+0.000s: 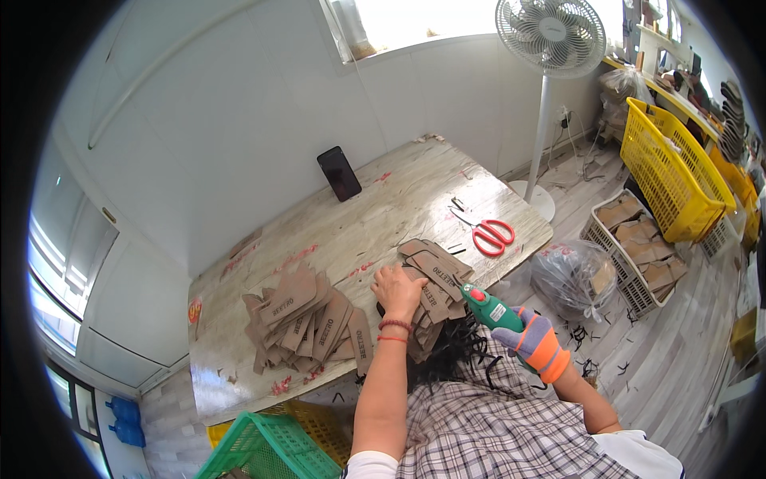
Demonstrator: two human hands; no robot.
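A stack of flat brown printed pieces [435, 271], like shoe parts, lies at the table's front edge. My bare left hand [397, 294] rests over its left side, thumb out to the right and fingers bent down, holding a piece; the fingertips are partly hidden. My right hand [542, 345], in an orange and grey-purple glove, is wrapped round a green handheld power tool [488, 307] with a red button. The tool's tip is at the right edge of the stack; whether it touches is too small to tell. Black strips [455, 351] lie in my lap below.
Another heap of brown pieces [299, 319] lies left on the wooden table [231, 383]. Beyond are red-handled scissors [493, 238] and a phone [339, 173]. A plastic bag [573, 275], a crate [634, 263], a yellow basket [674, 176] and a fan [550, 36] stand right; a green basket [271, 451] is front left.
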